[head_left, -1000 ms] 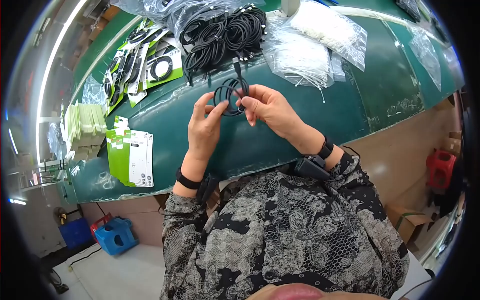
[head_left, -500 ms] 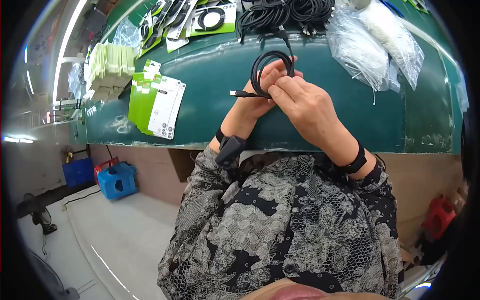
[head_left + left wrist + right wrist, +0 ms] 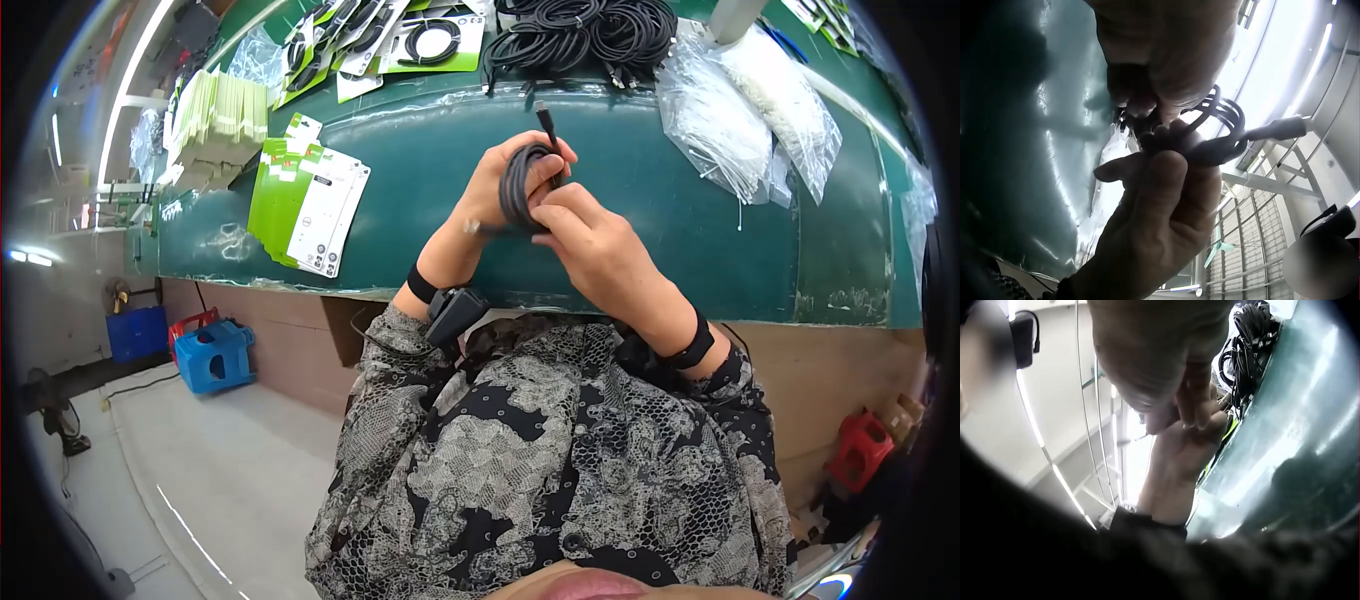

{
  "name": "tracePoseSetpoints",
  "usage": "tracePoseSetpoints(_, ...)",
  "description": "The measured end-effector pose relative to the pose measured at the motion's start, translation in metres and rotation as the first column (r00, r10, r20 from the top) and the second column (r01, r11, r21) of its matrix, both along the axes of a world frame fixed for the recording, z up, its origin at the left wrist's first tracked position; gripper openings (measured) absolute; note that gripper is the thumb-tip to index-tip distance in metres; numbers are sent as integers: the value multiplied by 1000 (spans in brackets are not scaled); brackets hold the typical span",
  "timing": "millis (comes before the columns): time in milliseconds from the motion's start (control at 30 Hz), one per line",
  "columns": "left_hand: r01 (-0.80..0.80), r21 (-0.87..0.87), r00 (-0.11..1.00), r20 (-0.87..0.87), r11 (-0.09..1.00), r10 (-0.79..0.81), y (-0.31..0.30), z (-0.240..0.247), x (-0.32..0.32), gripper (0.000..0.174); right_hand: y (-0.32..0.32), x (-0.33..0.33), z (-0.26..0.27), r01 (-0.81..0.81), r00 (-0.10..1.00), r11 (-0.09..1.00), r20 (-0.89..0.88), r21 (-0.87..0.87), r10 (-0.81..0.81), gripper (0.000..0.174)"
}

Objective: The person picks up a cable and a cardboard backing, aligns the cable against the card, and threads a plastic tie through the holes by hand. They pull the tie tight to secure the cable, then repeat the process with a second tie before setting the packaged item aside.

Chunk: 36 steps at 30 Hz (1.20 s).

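Note:
A black cable [image 3: 515, 190], wound into a small coil, is held between both hands over the green table. My left hand [image 3: 485, 190] grips the coil from behind, its thumb lying across the loops. From the near side my right hand [image 3: 600, 245] pinches the lower part of the coil between thumb and fingers. One plug [image 3: 545, 118] sticks up above the hands. The cable's other plug [image 3: 1279, 129] juts out sideways from the loops in the left wrist view; it is blurred in the head view. In the right wrist view the hands hide most of the coil.
Beyond the hands lies a heap of black cables [image 3: 600, 40]. Carded cables [image 3: 430, 42] sit to its left. Nearer left are green and white cards [image 3: 310, 210] and a card stack [image 3: 215, 125]. A bag of white ties [image 3: 715, 130] lies right. The table's front edge [image 3: 560, 305] meets the person's shirt.
The coil has gone from loose loops to a tight bundle. Over the last half second the left hand has closed over it. The head view has also shifted, moving the table's contents in frame.

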State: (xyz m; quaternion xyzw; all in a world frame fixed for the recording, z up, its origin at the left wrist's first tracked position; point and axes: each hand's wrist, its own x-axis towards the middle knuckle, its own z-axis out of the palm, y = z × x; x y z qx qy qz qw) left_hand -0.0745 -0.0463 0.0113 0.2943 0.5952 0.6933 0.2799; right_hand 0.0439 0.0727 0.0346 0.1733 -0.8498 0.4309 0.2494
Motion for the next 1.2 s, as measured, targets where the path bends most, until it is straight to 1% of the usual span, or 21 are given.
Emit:
tracePoseSetpoints(67, -75, -27, 997, 29, 997, 75, -7, 1, 3, 28, 9, -3, 7, 55, 994, 996, 96, -74, -48, 22)
tracePoseSetpoints(133, 119, -161, 978, 190, 980, -87, -21, 13, 3, 20, 21, -6, 16, 210, 942, 956, 303, -203, -143, 23)
tracePoseSetpoints(167, 221, -211, 948, 277, 952, -158, -25, 16, 5, 16, 24, -6, 14, 198, 944, 960, 304, -196, -132, 23)
tracePoseSetpoints(200, 206, -204, 950, 277, 957, -146, -26, 11, 9, 16, 28, -7, 10, 129, 929, 974, 367, -183, -54, 22)
tracePoseSetpoints(300, 321, -28, 941, -103, 947, -322, -26, -4, 13, 16, 28, -23, 10, -99, 877, 981, 452, -164, 164, 21)
tracePoseSetpoints(333, 263, -34, 957, -117, 964, -265, -32, -1, 14, 16, 22, -19, 15, -158, 849, 962, 468, -221, 247, 21)
tracePoseSetpoints(367, 394, -29, 907, 171, 919, -384, -37, 6, 15, 18, 18, -16, 17, -208, 813, 938, 484, -279, 324, 20)
tracePoseSetpoints(400, 519, 29, 759, 444, 854, -476, -43, 11, 17, 19, 15, -15, 15, -250, 803, 926, 474, -282, 361, 20)
tracePoseSetpoints(433, 492, 21, 777, 440, 870, -450, -48, 11, 19, 19, 13, -14, 8, -278, 749, 870, 476, -406, 461, 21)
tracePoseSetpoints(500, 559, -38, 692, 571, 828, -442, -55, 7, 24, 21, 8, -13, 3, -278, 630, 727, 452, -628, 631, 22)
tracePoseSetpoints(567, 592, -62, 645, 635, 804, -426, -65, 3, 30, 24, 2, -11, 1, -257, 624, 775, 514, -577, 589, 22)
tracePoseSetpoints(667, 333, -132, 766, 615, 934, -187, -88, 7, 34, 20, -5, -14, 6, -192, 625, 867, 623, -460, 470, 22)
tracePoseSetpoints(700, 135, -302, 909, 417, 944, 3, -102, 13, 27, 19, -8, -18, 9, -142, 619, 854, 629, -500, 471, 20)
tracePoseSetpoints(733, -92, -418, 969, 171, 904, 178, -122, 20, 10, 19, -10, -22, 11, -88, 614, 839, 633, -538, 471, 18)
tracePoseSetpoints(767, -440, -440, 868, -433, 783, 244, -151, 0, -20, 24, -11, -24, 12, -32, 608, 820, 639, -572, 470, 17)
tracePoseSetpoints(800, -722, -462, 659, -685, 515, 311, -174, 19, -35, 28, -10, -25, 10, -34, 608, 820, 639, -572, 471, 17)
tracePoseSetpoints(833, -892, -291, 321, -947, 346, 30, -219, 8, -67, 34, -7, -26, 4, -15, 571, 802, 653, -598, 498, 17)
tracePoseSetpoints(867, -962, -273, 273, -959, -4, -81, -235, 21, -71, 39, -3, -27, -3, 5, 535, 783, 664, -621, 523, 17)
tracePoseSetpoints(933, -853, -452, 487, -869, -262, -86, -267, 32, -81, 40, 2, -30, -13, 31, 507, 765, 670, -643, 542, 17)
tracePoseSetpoints(1100, -845, -507, 529, -838, -171, -130, -293, 36, -96, 34, 0, -32, -30, 98, 521, 591, 547, -801, 655, 19)
tracePoseSetpoints(1200, -829, -554, 557, -804, 80, 207, -279, 52, -103, 23, -9, -34, -29, 160, 593, 485, 476, -860, 650, 21)
